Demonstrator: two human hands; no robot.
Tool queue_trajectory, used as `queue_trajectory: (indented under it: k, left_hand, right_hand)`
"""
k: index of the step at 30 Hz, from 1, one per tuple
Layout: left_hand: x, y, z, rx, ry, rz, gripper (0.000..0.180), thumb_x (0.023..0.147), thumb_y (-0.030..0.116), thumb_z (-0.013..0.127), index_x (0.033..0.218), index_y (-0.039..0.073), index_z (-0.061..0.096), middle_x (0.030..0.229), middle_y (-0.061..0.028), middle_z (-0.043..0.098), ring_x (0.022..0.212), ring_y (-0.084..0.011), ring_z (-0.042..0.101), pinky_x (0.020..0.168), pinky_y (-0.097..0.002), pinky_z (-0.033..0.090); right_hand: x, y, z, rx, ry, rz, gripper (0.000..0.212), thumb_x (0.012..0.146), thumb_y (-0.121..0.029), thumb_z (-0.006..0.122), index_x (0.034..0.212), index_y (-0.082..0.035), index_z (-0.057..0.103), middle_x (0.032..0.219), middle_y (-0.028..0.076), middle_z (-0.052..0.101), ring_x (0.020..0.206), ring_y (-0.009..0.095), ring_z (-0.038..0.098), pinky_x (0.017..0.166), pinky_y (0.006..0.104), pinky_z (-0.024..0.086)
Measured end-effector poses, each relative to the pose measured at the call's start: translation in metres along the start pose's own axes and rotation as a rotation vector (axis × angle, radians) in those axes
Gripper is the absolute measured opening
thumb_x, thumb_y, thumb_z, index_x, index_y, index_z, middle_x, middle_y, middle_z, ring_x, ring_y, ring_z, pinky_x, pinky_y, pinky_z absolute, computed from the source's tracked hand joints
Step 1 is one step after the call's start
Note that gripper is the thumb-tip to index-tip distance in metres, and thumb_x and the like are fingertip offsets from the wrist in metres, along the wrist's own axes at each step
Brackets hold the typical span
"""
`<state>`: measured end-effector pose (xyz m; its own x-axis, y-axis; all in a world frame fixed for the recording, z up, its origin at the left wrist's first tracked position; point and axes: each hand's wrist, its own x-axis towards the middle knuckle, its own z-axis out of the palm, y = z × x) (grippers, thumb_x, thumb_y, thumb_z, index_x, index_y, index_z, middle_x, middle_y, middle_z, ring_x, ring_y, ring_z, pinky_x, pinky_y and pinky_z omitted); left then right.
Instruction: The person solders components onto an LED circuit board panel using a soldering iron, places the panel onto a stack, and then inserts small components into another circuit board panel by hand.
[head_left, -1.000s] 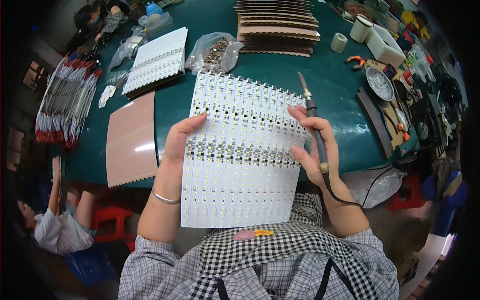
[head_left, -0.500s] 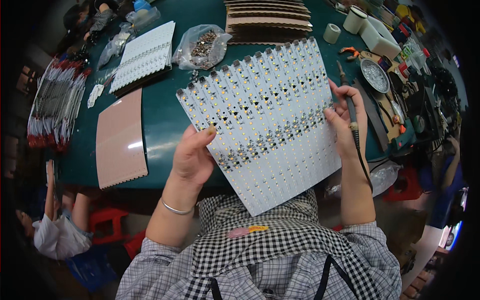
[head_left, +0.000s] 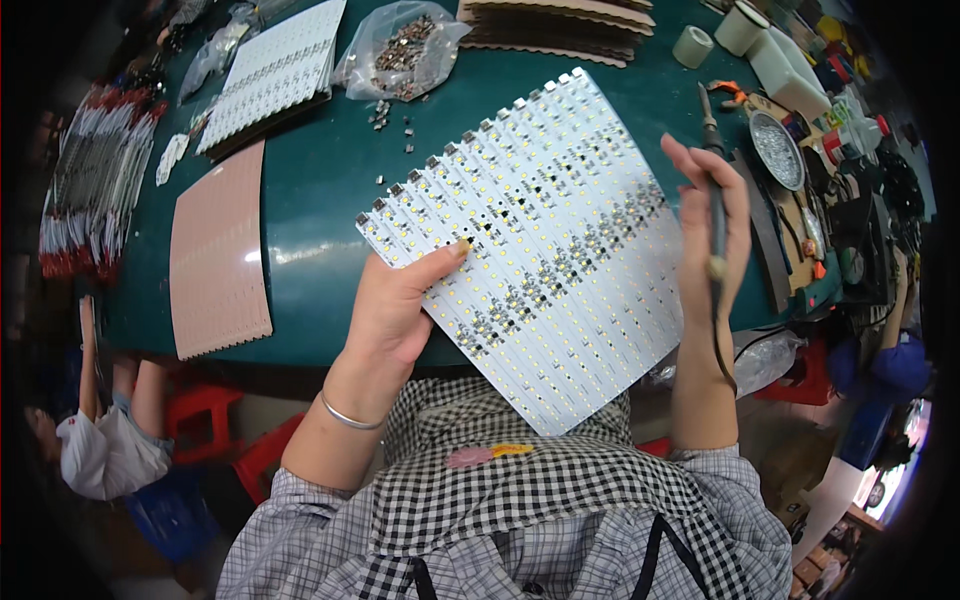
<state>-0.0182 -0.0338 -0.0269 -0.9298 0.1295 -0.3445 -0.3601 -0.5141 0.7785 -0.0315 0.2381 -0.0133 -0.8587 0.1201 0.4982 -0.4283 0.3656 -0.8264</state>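
Note:
A white LED circuit board panel [head_left: 545, 260], with rows of small yellowish LEDs, is held tilted above the table's near edge. Small metal connectors line its far edge, several of them along the strips. My left hand [head_left: 392, 310] grips its left side, thumb on the face and the other fingers hidden beneath. Just off the panel's right edge is my right hand [head_left: 738, 215], with a soldering iron [head_left: 716, 225] held in it. The iron's tip points away from me and its cable hangs down along my forearm. Index finger and thumb look apart from the panel.
Ahead lie a clear bag of small metal parts [head_left: 408, 55], loose connectors [head_left: 380, 115], stacked white panels [head_left: 280, 80] and brown boards [head_left: 560, 25]. A pinkish board [head_left: 220, 250] and wire bundles [head_left: 100, 180] are left. A metal bowl [head_left: 777, 150] and tools crowd the right.
My right hand has let go of the panel's right edge and moved slightly away, keeping the soldering iron. The panel has turned and tilted a little in my left hand.

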Motion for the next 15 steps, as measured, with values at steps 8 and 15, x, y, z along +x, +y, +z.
queue_trajectory:
  k: [8, 15]
  left_hand:
    - [-0.005, -0.001, -0.002, -0.019, 0.038, -0.015, 0.043, 0.080, -0.006, 0.068, 0.121, -0.004, 0.056, 0.113, -0.0130, 0.067, 0.101, -0.0218, 0.066, 0.089, -0.0356, 0.053]
    - [-0.005, -0.001, -0.004, -0.038, 0.010, -0.031, 0.047, 0.081, -0.005, 0.068, 0.125, -0.004, 0.053, 0.118, -0.0140, 0.064, 0.106, -0.0229, 0.064, 0.093, -0.0364, 0.052]
  right_hand:
    - [-0.037, -0.031, 0.020, 0.178, -0.243, -0.006, 0.053, 0.092, -0.045, 0.060, 0.111, 0.004, 0.066, 0.091, 0.013, 0.063, 0.076, 0.019, 0.059, 0.067, 0.0294, 0.047]
    - [-0.048, -0.033, 0.023, 0.163, -0.210, 0.020, 0.034, 0.072, -0.001, 0.079, 0.103, 0.005, 0.067, 0.080, 0.013, 0.067, 0.068, 0.019, 0.063, 0.061, 0.0272, 0.048]
